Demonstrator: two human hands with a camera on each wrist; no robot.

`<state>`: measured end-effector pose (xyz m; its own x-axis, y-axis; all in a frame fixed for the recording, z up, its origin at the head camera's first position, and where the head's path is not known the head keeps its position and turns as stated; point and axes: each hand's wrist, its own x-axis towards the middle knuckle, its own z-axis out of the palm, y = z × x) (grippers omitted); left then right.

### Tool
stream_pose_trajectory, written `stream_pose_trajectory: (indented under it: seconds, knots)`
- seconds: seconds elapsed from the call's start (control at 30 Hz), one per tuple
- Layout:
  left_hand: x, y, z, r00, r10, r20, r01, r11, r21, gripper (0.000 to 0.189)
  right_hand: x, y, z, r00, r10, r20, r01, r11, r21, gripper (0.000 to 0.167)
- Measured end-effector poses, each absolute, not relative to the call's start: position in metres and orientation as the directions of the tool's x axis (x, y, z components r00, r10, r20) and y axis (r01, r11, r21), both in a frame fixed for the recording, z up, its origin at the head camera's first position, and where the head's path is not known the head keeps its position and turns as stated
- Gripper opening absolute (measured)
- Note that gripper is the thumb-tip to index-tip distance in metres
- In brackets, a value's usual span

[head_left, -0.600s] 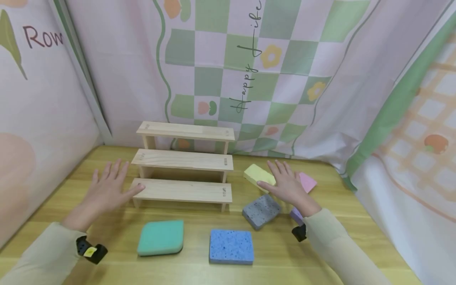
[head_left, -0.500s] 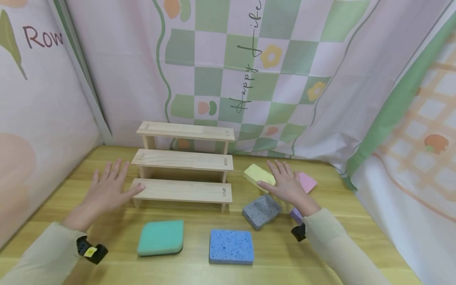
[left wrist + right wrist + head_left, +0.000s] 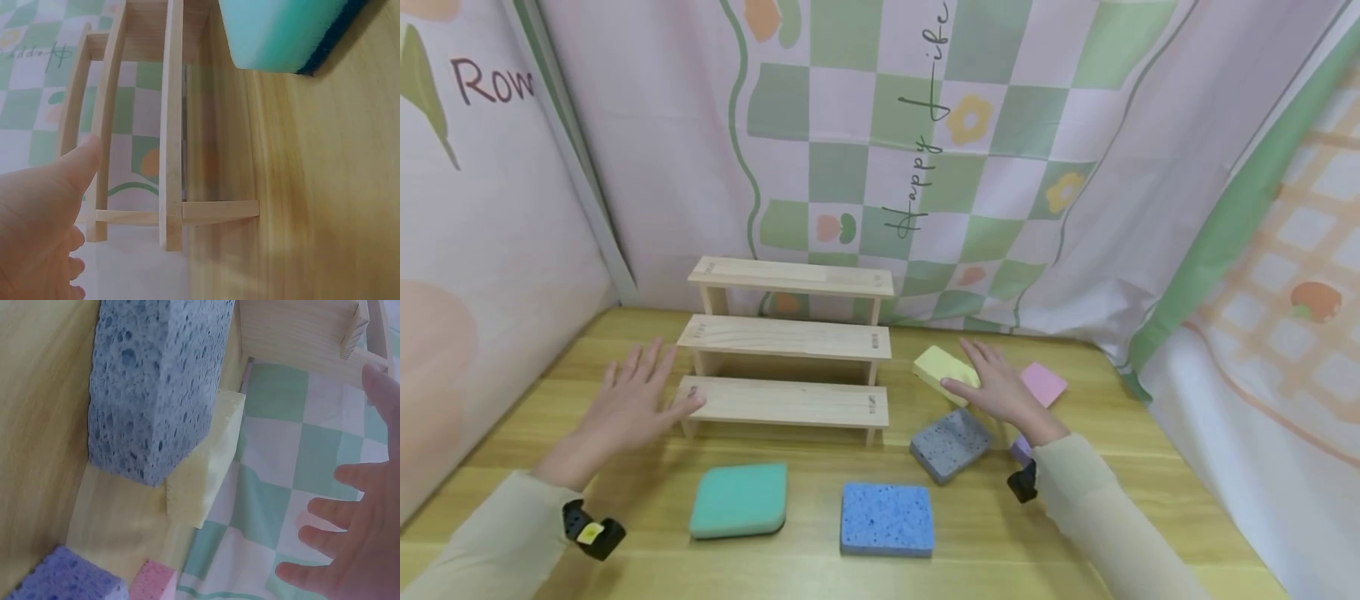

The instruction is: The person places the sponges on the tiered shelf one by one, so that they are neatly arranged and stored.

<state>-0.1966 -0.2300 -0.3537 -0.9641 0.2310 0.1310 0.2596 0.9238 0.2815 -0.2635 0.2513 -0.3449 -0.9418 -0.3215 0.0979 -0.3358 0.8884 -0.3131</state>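
Observation:
My left hand (image 3: pixel 628 406) hovers with spread fingers at the left end of a three-tier wooden shelf (image 3: pixel 786 400), holding nothing. My right hand (image 3: pixel 1000 390), fingers straight, hangs over the sponges to the right of the shelf. It partly overlaps a yellow sponge (image 3: pixel 942 371) in the head view. A grey sponge (image 3: pixel 951 444) lies just in front of it. Beyond the hand is a pink sponge (image 3: pixel 1043 384); a purple sponge (image 3: pixel 69 578) is mostly hidden behind the right wrist in the head view. A teal sponge (image 3: pixel 739 500) and a blue sponge (image 3: pixel 887 518) lie nearer the front.
The wooden table (image 3: pixel 820 575) carries everything. A patterned curtain (image 3: pixel 925 167) hangs close behind the shelf, and more cloth (image 3: pixel 1285 350) closes off the right side. Another printed cloth (image 3: pixel 490 217) stands along the left edge.
My right hand has shifted slightly left, with its fingers turning a little, showing more of the pink sponge. The left hand has moved slightly right. The sponges and shelf stay put.

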Motion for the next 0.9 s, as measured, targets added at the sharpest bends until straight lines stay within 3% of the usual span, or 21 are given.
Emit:
stream_pose_trajectory:
  seconds: [0.5, 0.9]
  knots:
    - [-0.199, -0.235, -0.365, -0.953, 0.26, 0.157, 0.297, 0.908, 0.295, 0.084, -0.275, 0.253, -0.354, -0.939, -0.333, 0.079, -0.326, 0.8, -0.503, 0.083]
    - [-0.2, -0.239, -0.374, -0.933, 0.305, 0.189, 0.353, 0.877, 0.326, 0.079, -0.282, 0.256, -0.367, -0.941, -0.337, 0.043, -0.301, 0.768, -0.566, 0.078]
